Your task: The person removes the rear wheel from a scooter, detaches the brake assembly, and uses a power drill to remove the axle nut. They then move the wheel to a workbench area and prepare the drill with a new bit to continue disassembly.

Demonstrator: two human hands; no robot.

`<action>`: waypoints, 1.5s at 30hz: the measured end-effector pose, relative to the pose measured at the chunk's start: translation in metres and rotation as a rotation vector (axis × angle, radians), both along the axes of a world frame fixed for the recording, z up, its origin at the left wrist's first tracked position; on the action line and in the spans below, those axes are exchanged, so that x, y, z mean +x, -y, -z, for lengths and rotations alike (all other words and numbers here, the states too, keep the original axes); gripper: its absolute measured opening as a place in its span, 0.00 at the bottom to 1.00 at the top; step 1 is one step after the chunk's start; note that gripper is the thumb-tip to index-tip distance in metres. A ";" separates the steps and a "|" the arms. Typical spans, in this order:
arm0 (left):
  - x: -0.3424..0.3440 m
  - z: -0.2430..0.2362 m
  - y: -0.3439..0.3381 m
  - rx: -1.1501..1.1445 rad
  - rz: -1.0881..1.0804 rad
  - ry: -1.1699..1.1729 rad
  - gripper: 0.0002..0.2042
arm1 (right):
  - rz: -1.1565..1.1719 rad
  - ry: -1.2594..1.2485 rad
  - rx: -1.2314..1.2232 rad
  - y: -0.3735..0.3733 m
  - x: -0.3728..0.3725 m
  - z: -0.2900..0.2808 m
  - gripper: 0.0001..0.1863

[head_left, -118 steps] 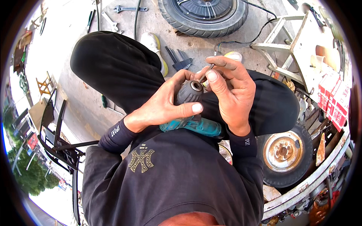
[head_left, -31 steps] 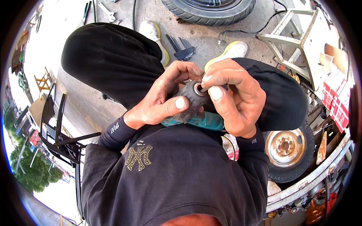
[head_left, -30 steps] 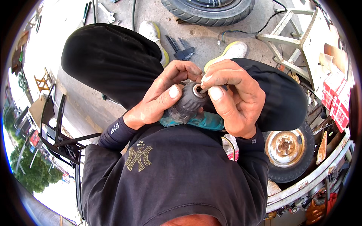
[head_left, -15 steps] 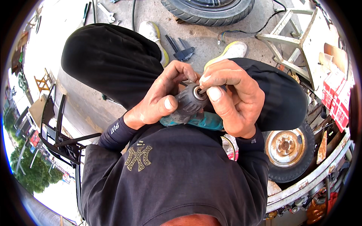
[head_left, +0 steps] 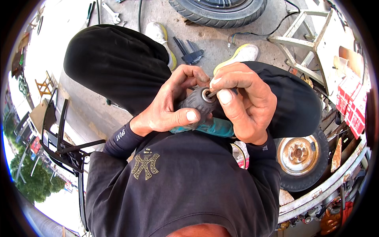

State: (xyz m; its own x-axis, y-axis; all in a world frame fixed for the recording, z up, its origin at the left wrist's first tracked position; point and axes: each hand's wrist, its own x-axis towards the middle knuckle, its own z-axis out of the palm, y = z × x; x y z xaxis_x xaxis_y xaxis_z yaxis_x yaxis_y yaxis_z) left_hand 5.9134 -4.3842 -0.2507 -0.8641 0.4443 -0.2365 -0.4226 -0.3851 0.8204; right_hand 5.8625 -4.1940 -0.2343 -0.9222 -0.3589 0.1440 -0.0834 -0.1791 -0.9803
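A teal cordless drill [head_left: 219, 127] lies across my lap, its black chuck [head_left: 199, 102] pointing up and away from me. My left hand [head_left: 166, 106] is wrapped round the chuck, the thumb pressed along its near side. In a pinch between thumb and forefinger, my right hand [head_left: 252, 104] holds a thin metal bit [head_left: 212, 94] at the chuck's mouth. The bit's lower end sits in the opening; its upper end is hidden by the fingers. The drill's handle is mostly out of sight.
Beyond my feet lie a folding hex key set [head_left: 192, 56], an adjustable wrench [head_left: 112, 14] and a large tyre [head_left: 221, 15] with a trailing cable. A white stool frame [head_left: 302, 43] stands at right, above a small rusty wheel [head_left: 299, 153]. A black folding chair [head_left: 63, 136] is at left.
My left thumb has slid to the right across the chuck, which looks turned with it. The right hand keeps its pinch on the bit almost in place.
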 end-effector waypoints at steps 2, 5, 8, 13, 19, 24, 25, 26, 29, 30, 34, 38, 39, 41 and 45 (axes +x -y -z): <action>0.001 -0.004 0.000 0.076 -0.039 0.155 0.36 | -0.001 0.008 -0.002 0.000 0.001 0.000 0.06; 0.004 0.002 -0.001 0.159 -0.067 0.141 0.34 | -0.002 0.010 -0.005 0.001 0.001 -0.001 0.06; 0.001 0.008 0.000 0.049 -0.010 -0.095 0.31 | -0.009 0.018 0.003 0.000 0.001 -0.001 0.06; 0.002 -0.002 -0.002 0.090 -0.064 0.171 0.33 | 0.001 0.034 0.013 0.000 0.001 -0.001 0.05; 0.003 0.004 -0.002 0.016 -0.025 -0.022 0.31 | 0.011 0.053 0.008 0.001 0.002 -0.001 0.05; -0.001 -0.008 -0.003 0.091 -0.078 0.253 0.36 | 0.010 0.028 0.012 0.000 0.001 0.001 0.05; 0.001 0.000 -0.004 0.132 -0.076 0.130 0.35 | 0.009 0.038 0.012 0.001 0.001 0.001 0.05; 0.003 0.003 -0.003 0.108 -0.063 0.074 0.34 | 0.009 0.047 0.013 0.001 0.002 0.000 0.05; 0.003 0.002 0.001 0.080 -0.035 0.081 0.32 | 0.012 0.051 0.010 0.001 0.002 0.001 0.05; 0.002 0.000 0.000 0.087 -0.047 0.129 0.32 | 0.014 0.048 0.009 0.001 0.002 0.001 0.05; 0.002 -0.002 -0.001 0.120 -0.062 0.118 0.29 | 0.006 0.029 0.004 0.001 0.001 0.000 0.05; -0.003 0.002 0.000 -0.025 -0.011 -0.046 0.29 | 0.014 0.043 0.008 0.001 0.001 0.001 0.05; -0.002 -0.002 0.000 0.014 -0.031 0.089 0.31 | 0.017 0.054 0.006 0.001 0.001 0.001 0.05; -0.003 -0.005 -0.001 0.063 -0.054 0.168 0.31 | 0.014 0.040 0.009 0.001 0.001 0.000 0.05; 0.001 0.002 -0.002 0.095 -0.057 0.007 0.28 | 0.011 0.069 0.007 0.002 0.002 -0.002 0.05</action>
